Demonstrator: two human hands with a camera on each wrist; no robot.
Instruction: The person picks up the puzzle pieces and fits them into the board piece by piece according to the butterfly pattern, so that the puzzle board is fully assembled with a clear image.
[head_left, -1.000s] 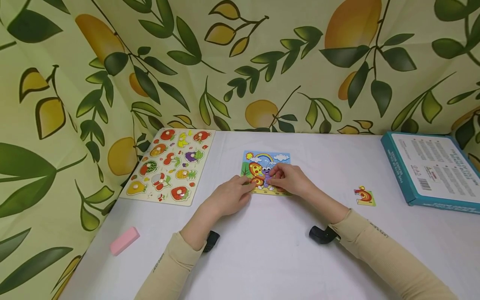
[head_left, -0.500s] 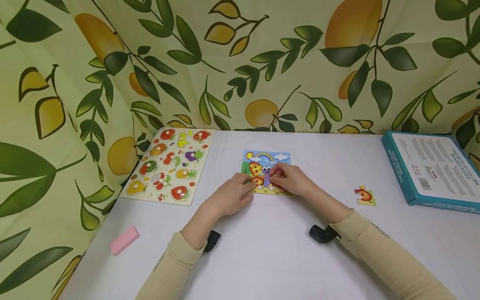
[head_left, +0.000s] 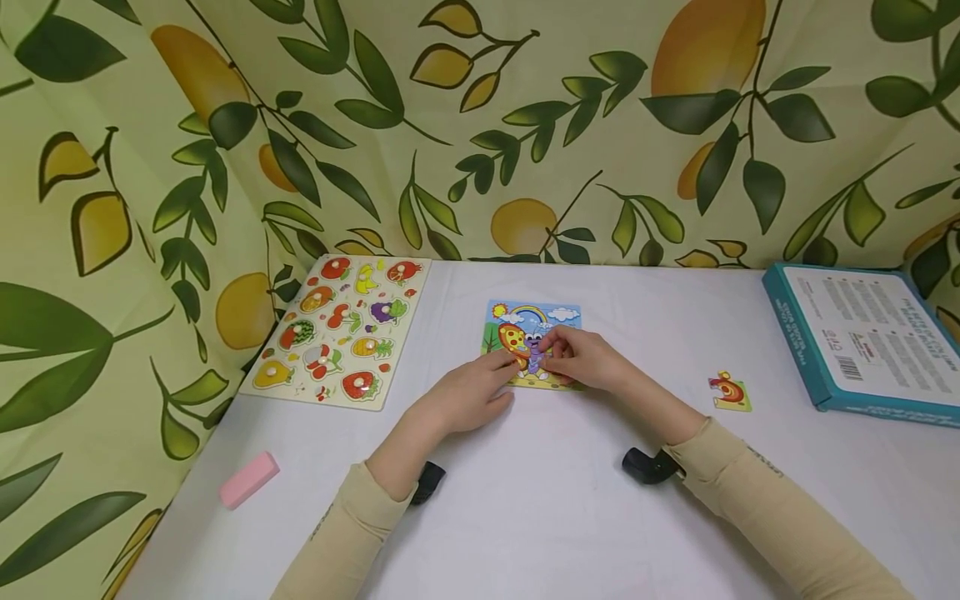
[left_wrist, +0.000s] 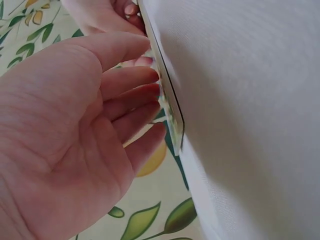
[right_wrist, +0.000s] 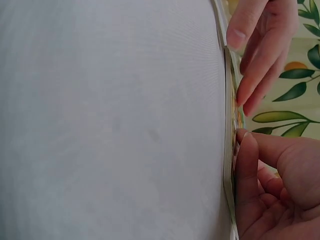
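Observation:
In the head view, a butterfly jigsaw puzzle (head_left: 562,315) lies flat at the middle of the table. My left hand (head_left: 471,393) reaches over its lower left, fingers mostly extended and touching the picture; the left wrist view shows the palm (left_wrist: 65,135) and loosely bent fingers at the board's edge. On the right part of the puzzle, my right hand (head_left: 587,360) pinches a small puzzle piece between thumb and index finger. That piece is mostly hidden by the fingers. A loose puzzle piece (head_left: 729,392) with an orange-red wing lies apart on the right.
A fruit peg board (head_left: 348,333) lies at the back left. Nearer the front left is a pink block (head_left: 250,481). A teal-edged box (head_left: 862,333) occupies the back right. Patterned cloth (head_left: 480,125) hangs behind the table.
My left hand has shifted slightly right, and its fingers reach further over the puzzle's lower left. The right hand stays almost in place at the puzzle.

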